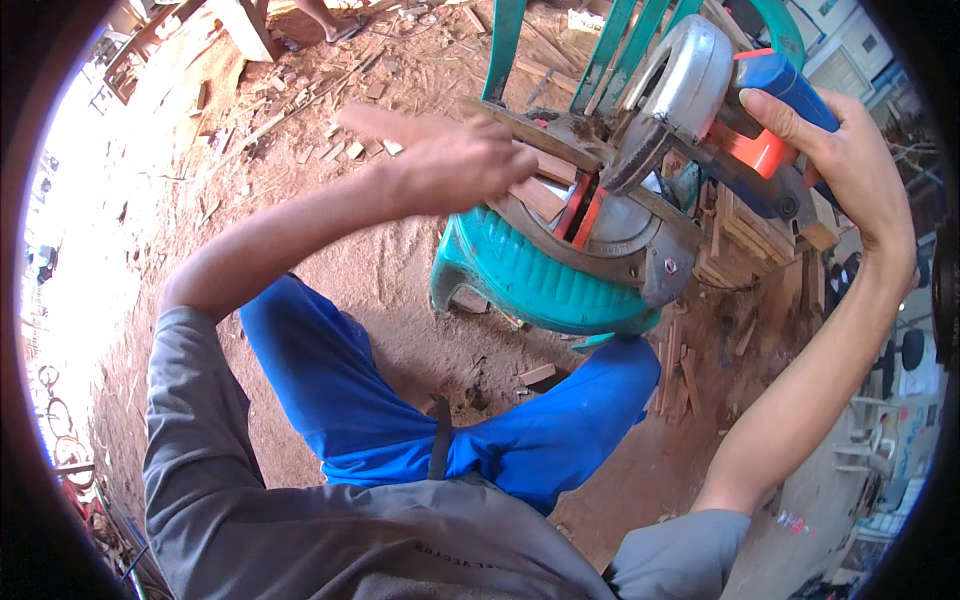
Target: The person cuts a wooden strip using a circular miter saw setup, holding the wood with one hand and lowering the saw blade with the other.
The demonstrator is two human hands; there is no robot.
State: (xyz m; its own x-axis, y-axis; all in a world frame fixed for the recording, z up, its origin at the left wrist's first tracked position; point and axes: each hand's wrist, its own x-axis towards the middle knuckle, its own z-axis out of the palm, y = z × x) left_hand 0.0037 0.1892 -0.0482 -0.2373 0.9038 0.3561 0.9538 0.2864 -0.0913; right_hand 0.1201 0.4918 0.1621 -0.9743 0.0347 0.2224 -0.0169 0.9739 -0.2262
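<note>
Your right hand (850, 150) has its fingers (775, 105) wrapped closed around the blue and orange handle (785, 85) of the miter saw (650, 150), holding the saw head raised, with the metal blade guard (685, 80) tipped up above the base. Your left hand (455, 165) reaches in from the left, fingers curled and blurred with motion, so I cannot tell whether they grip or merely press; they sit on or just beside the short wood pieces (540, 190) lying on the saw bed near the red-edged blade slot (580, 210). The saw rests on an upturned teal plastic chair (540, 280) serving as its bench, which stands on a floor of red sawdust (400, 300) littered with offcuts (350, 150). More stacked wood (740, 240) lies to the right of the saw. Your knees in blue shorts (400, 400) are close to the chair. Judged risks: the left fingers are very near the blade path, and lowering the head while they are there could cause contact; the workpieces are short, so a loose hold could let one kick out; the plastic chair looks an unsteady support, and a shift on the loose sawdust could tip the saw toward your legs.
</note>
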